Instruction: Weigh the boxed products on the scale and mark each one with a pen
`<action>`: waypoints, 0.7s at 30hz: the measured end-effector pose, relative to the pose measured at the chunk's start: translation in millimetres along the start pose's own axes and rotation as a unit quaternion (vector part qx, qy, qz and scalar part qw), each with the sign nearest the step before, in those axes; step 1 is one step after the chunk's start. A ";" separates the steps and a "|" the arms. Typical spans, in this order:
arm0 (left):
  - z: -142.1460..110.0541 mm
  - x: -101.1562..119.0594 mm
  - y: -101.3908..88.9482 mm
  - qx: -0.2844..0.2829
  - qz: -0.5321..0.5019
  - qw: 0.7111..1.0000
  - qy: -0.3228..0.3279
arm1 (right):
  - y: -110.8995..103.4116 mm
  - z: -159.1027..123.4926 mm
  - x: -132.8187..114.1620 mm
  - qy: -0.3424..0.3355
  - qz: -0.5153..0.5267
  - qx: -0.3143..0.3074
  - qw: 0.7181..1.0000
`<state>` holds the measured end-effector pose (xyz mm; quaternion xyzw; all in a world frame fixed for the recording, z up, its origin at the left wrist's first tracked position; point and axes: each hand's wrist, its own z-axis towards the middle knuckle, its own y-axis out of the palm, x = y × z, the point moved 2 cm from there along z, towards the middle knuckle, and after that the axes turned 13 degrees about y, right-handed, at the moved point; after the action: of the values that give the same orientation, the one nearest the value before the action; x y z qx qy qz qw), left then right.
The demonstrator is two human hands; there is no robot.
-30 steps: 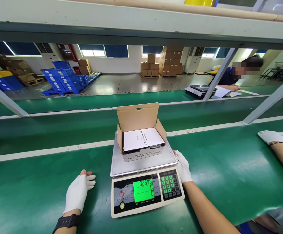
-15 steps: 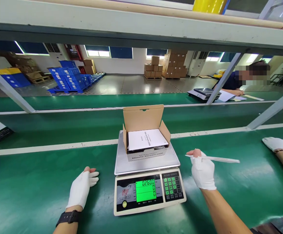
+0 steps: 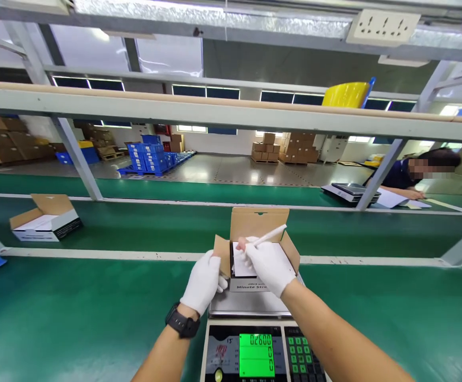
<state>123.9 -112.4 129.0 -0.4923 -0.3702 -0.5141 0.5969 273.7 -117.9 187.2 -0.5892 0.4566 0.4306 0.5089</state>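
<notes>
The left hand (image 3: 203,281) is gripping the open box's (image 3: 254,249) wall on the scale (image 3: 250,305); the right hand (image 3: 268,265), at 12 o'clock from the display, is pinching a white pen (image 3: 270,234). Pressing down is risking a skewed 2600 reading.

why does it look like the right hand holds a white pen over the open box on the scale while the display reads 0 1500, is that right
Not quite. In the head view the scale's display reads 02600, not 01500. The rest holds: the right hand holds a white pen over the open box on the scale.
</notes>
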 end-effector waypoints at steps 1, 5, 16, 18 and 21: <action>-1.5 -8.7 0.5 0.006 -0.060 0.998 -0.006 | 1.4 -1.2 2.7 -0.007 -0.031 -0.019 0.999; -6.4 -27.6 1.8 0.021 -0.171 0.985 0.001 | 7.2 -5.3 10.9 -0.039 -0.157 -0.037 0.986; -8.2 -22.8 4.1 0.016 -0.180 0.983 0.002 | 14.5 0.9 18.9 -0.065 -0.242 -0.009 0.968; -8.2 -22.9 4.3 0.017 -0.179 0.984 0.002 | 15.2 1.0 19.7 -0.062 -0.247 -0.005 0.967; -7.4 -23.5 4.3 0.015 -0.177 0.984 0.003 | 15.5 1.5 19.5 -0.058 -0.251 0.008 0.966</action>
<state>123.0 -113.8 104.1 -0.4080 -0.4578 -0.6075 0.5049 262.6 -119.4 164.9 -0.6551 0.2671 0.3187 0.6308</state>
